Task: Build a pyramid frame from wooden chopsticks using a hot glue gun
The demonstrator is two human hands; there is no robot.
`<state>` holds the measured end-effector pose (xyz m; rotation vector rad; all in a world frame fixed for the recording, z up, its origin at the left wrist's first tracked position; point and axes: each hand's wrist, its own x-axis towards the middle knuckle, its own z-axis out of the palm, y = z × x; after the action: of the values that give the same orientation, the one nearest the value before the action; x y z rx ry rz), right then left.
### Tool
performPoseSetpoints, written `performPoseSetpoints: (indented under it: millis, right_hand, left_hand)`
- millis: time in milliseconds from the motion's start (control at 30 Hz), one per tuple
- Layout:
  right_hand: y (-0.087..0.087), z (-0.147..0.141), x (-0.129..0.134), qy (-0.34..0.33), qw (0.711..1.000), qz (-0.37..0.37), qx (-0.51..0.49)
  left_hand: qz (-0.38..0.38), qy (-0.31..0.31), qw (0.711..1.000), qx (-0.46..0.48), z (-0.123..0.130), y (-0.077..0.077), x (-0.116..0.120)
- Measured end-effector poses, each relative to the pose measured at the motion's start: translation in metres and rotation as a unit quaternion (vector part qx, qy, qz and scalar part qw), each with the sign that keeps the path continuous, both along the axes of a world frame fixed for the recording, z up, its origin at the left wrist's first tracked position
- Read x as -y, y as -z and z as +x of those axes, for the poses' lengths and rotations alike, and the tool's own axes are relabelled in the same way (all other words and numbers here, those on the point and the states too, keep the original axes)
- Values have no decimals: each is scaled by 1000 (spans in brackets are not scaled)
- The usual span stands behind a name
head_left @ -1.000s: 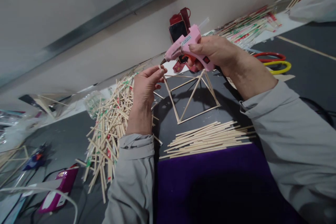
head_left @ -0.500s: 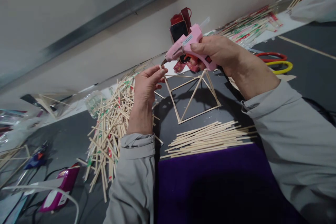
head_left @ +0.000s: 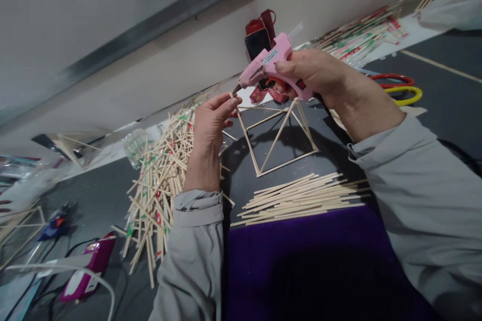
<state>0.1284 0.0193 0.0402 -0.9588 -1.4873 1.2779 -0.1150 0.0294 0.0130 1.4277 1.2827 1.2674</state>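
Little differs from a second ago — the right hand (head_left: pixel 312 74) and its pink hot glue gun (head_left: pixel 271 62) sit a touch higher and further right in view, and the left hand (head_left: pixel 211 125) has kept its place at the frame's top corner.

The right hand is closed around the glue gun's handle, forefinger lying along the body, wrist cocked so the nozzle points down and to the left. The nozzle tip meets, or very nearly meets, the upper end of a chopstick (head_left: pixel 246 135) — I cannot tell whether they truly touch. The left hand pinches that upper end between thumb and fingertips, palm turned away from the camera, forearm rising from the near edge of the bench.

The stick belongs to a chopstick frame (head_left: pixel 286 140) standing on the dark bench (head_left: pixel 444 105) toward its far edge: a square base with slanted sticks leaning up.

Just nearer than the frame lies a tidy row of bare chopsticks (head_left: pixel 301 198), its near side against a purple cloth (head_left: pixel 312 266). Left of the left wrist sprawls a loose heap of wrapped chopsticks (head_left: pixel 158 180). Behind the gun stands a red phone stand (head_left: pixel 259 35); red and yellow scissors (head_left: pixel 399 88) lie near the right edge, and a magenta glue gun (head_left: pixel 88 271) rests at the near left corner.
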Motion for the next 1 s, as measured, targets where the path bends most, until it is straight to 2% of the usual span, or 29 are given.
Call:
performPoseSetpoints:
  millis: [367,667,900,1000]
  right_hand:
    - [-3,1,5,0,1000,5,-17]
    - [5,1,-4,-6,1000,20,-13]
    - [-1,2,1,2,1000,17,-3]
    - [2,3,-2,-4,1000,17,-9]
  left_hand:
    - [-1,-2,1000,9,1,0,-1]
    - [2,-10,1000,-7,2,-1,0]
    - [5,-8,1000,0,-1,3,-3]
    - [4,-12,1000,1,-1,3,-4]
